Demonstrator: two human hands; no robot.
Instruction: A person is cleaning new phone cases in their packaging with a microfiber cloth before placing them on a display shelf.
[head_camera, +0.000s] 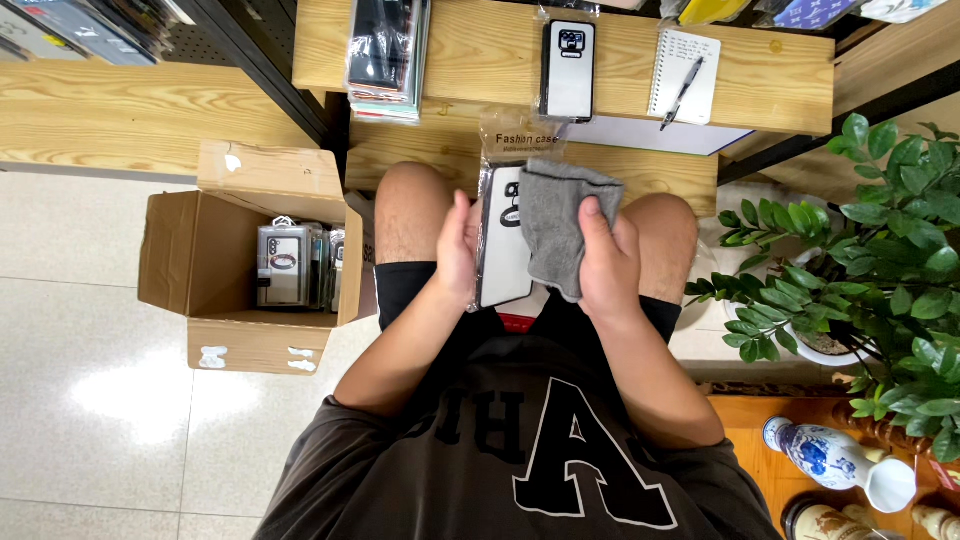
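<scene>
Seated person, above lap: left hand (458, 250) grips edge of packaged phone case (503, 240); right hand (608, 262) presses grey cloth (558, 222) against it. Case likely light, stiff, wrapper slippery; best held by edges. Cloth soft, limp.

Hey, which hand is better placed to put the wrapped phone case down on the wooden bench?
Probably the left hand: it alone grips the wrapped phone case by its edge, while the right hand presses the grey cloth against it. The wooden bench lies just ahead.
</scene>
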